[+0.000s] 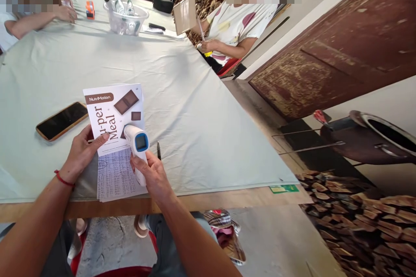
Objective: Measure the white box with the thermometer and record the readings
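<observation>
My left hand (83,147) grips the lower left edge of a white box (114,108) printed "NutriMotion" with chocolate pieces, its thumb across the front. In my right hand (152,172) is a white infrared thermometer (136,138) with a blue-rimmed screen, fingers wrapped round its handle. The thermometer's head overlaps the box's lower right corner; whether they touch I cannot tell. Handwritten paper sheets (113,177) lie under the box at the table edge. A black pen (159,150) rests just right of the thermometer. Left of the box lies a phone (62,120) with a dark screen.
A cloth-covered table (208,138) spreads ahead. Farther back stand a clear basket (125,21) of bottles and an orange object (90,9). Other people sit around; one at the right (240,26) holds a cardboard piece (185,15). Firewood (364,220) is stacked at lower right.
</observation>
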A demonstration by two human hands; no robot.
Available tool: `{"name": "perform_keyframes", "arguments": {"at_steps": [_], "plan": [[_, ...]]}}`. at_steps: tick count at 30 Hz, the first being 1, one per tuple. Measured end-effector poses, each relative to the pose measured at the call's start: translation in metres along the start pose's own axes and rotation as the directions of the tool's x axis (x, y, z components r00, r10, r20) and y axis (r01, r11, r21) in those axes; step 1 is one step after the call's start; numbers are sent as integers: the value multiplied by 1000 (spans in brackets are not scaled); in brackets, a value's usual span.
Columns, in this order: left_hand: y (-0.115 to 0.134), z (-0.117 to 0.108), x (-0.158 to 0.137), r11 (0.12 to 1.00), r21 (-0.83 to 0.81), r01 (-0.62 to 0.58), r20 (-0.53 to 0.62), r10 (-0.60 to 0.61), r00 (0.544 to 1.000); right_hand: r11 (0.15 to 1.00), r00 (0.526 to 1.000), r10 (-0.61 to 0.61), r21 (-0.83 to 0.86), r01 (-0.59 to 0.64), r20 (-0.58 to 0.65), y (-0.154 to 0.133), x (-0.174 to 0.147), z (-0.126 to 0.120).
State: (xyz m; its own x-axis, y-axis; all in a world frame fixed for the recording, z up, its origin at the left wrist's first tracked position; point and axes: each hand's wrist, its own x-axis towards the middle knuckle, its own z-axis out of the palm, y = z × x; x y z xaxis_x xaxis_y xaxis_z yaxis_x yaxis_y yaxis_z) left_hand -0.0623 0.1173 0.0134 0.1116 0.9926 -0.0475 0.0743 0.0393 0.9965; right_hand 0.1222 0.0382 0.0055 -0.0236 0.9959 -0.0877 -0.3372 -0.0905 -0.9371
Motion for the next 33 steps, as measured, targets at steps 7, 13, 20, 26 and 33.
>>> {"name": "perform_keyframes", "arguments": {"at_steps": [7, 13, 20, 26, 33], "plan": [[-1, -3, 2, 1000, 2, 20, 13, -20, 1000, 991, 995, 98, 90, -99, 11, 3, 1, 5], [-7, -3, 3, 1000, -1, 5, -7, -5, 1000, 989, 995, 95, 106, -98, 42, -1, 3, 2], [-7, -4, 5, 984, 68, -165, -187, 175, 967, 994, 999, 29, 103, -26, -32, -7, -1, -9], [-13, -18, 20, 955, 210, -207, -253, 258, 932, 998, 993, 2, 55, 5, -122, -8, -4, -23], [-23, -21, 29, 918, 285, -275, -155, 327, 932, 999, 991, -17, -36, 13, -136, -13, -7, -30]]}}
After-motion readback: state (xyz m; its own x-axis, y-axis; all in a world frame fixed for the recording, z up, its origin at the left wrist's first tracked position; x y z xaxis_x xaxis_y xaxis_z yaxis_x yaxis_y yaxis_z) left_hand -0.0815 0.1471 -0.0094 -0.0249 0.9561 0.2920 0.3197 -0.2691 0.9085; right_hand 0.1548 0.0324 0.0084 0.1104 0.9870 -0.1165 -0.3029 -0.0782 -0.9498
